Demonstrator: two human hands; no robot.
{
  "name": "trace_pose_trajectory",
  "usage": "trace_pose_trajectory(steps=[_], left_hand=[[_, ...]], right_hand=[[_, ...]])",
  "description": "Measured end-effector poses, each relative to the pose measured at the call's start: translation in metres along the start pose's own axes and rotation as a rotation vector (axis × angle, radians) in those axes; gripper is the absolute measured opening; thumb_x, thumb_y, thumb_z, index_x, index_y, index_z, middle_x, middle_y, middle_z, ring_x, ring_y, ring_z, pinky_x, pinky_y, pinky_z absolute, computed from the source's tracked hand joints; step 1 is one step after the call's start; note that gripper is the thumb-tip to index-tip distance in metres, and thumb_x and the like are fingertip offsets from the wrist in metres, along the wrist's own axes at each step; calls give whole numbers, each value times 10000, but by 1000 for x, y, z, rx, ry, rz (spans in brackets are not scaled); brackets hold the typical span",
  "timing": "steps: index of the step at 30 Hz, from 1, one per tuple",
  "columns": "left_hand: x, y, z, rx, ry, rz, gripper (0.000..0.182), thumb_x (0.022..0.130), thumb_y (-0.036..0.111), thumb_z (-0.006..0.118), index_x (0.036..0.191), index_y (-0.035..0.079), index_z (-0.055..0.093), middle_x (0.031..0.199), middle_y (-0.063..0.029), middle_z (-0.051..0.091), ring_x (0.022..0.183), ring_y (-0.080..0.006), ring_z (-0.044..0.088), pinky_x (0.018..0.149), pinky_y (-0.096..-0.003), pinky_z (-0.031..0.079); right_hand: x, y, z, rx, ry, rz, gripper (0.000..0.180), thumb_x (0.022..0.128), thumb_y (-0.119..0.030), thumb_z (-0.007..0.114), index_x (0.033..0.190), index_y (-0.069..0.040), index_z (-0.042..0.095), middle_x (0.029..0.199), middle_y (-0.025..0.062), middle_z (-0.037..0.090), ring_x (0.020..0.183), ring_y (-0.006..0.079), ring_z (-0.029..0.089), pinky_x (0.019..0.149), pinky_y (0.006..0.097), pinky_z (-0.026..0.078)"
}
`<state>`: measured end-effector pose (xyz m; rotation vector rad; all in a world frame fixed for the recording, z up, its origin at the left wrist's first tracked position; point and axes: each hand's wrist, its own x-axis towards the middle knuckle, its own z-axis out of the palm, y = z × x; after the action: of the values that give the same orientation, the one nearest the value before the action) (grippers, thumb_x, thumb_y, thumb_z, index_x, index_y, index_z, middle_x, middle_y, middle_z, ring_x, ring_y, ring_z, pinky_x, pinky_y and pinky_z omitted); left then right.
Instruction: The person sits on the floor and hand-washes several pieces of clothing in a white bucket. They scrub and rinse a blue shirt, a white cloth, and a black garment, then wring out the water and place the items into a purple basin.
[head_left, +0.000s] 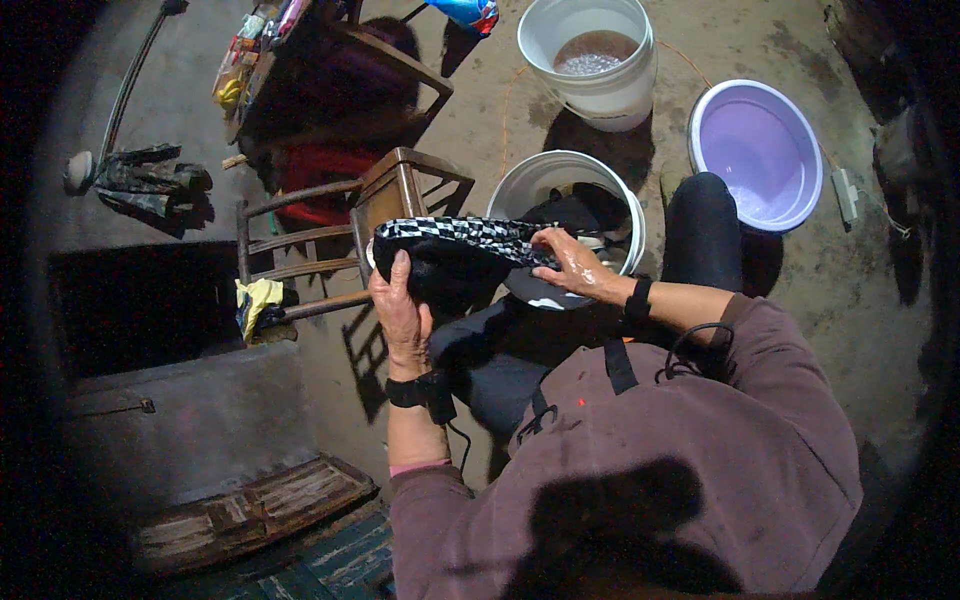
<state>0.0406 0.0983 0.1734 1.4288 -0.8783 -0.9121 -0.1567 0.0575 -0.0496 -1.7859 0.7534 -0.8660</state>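
Observation:
A black fabric item with a black-and-white checkered band (465, 231) is stretched between my two hands; its exact kind cannot be told. My left hand (403, 304) grips its left end, thumb on the black part. At the right end of the checkered band, my right hand (574, 262) pinches it between thumb and fingers; the wrist looks wet. Beneath and behind the right hand stands a white plastic bucket (636, 225) with dark items in it. A dark grey piece with white patches (544, 291) shows at the bucket's near edge.
A second white bucket (637, 90) holds cloudy, foamy water. To its right sits a purple plastic basin (806, 142) with liquid. A wooden chair (300, 255) with a yellow cloth (259, 300) stands at left. A white power strip (845, 196) and an orange cord lie on the floor.

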Motion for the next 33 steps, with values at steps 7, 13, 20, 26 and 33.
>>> trace_pose_trajectory(steps=[7, 13, 20, 26, 33], left_hand=[[-4, 7, 25, -57, 25, 126, 195, 946, 154, 607, 1098, 33, 603, 998, -42, 663, 875, -155, 651, 802, -295, 538], [19, 28, -3, -153, 148, -72, 198, 916, 173, 644, 1078, 64, 617, 999, -52, 675, 866, -182, 668, 793, -325, 562], [15, 24, -45, -229, -108, -102, 252, 891, 98, 655, 1126, 18, 611, 1049, -73, 681, 918, -195, 673, 852, -335, 553], [7, 18, -44, -277, -173, -107, 322, 869, 71, 665, 1170, -18, 594, 1092, -108, 681, 971, -200, 666, 907, -341, 538], [12, 26, -52, -252, -152, -86, 309, 882, 95, 668, 1171, 4, 603, 1100, -86, 678, 1003, -190, 651, 921, -326, 513]], right_hand=[[0, 17, 23, -135, 233, 123, 509, 794, -93, 631, 1261, -12, 445, 1083, 212, 556, 1015, 395, 549, 877, 463, 447], [1, 10, -19, 215, 114, 101, 229, 833, -39, 600, 1058, -25, 558, 797, 185, 560, 722, 294, 588, 673, 383, 470], [-8, 20, -22, -11, 45, 15, 214, 855, -207, 692, 952, -20, 657, 1252, 196, 537, 1011, 331, 609, 849, 404, 500], [-10, 35, 4, -33, -83, -2, 202, 859, -195, 678, 975, -31, 669, 1263, 119, 579, 1056, 340, 610, 861, 439, 504], [0, 31, 6, -144, 201, -197, 198, 788, -104, 700, 973, -46, 660, 1015, 92, 647, 889, 303, 619, 771, 403, 517]])
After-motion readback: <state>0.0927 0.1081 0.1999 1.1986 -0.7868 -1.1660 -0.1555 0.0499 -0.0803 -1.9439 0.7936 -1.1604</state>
